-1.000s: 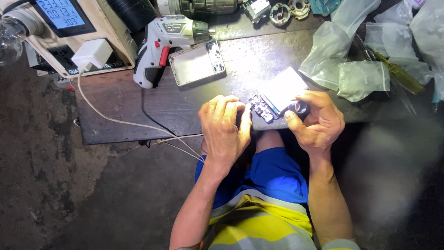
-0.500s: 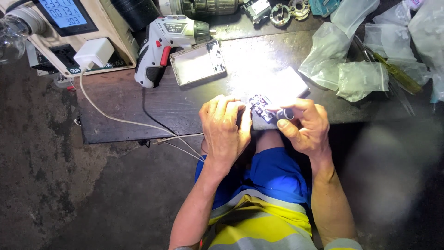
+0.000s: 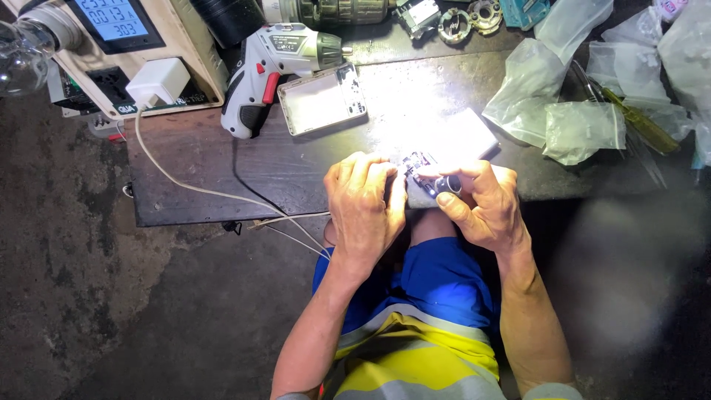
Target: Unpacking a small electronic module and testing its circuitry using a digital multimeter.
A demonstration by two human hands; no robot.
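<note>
Left hand [image 3: 364, 201] clamps the circuit board [image 3: 416, 164] at the worktop [image 3: 311, 159] front edge, right fingers [image 3: 463, 211] pinch a small dark tool [image 3: 446, 184]; slip risks gouging it.

One cam only, head-worn, looking straight down, fairly near, at left hand [image 3: 364, 204] and right hand [image 3: 474, 204]. Bench [image 3: 192, 174] runs beyond the fingers; person's lap sits below the wrists, floor to the left. No 2nd view.
</note>
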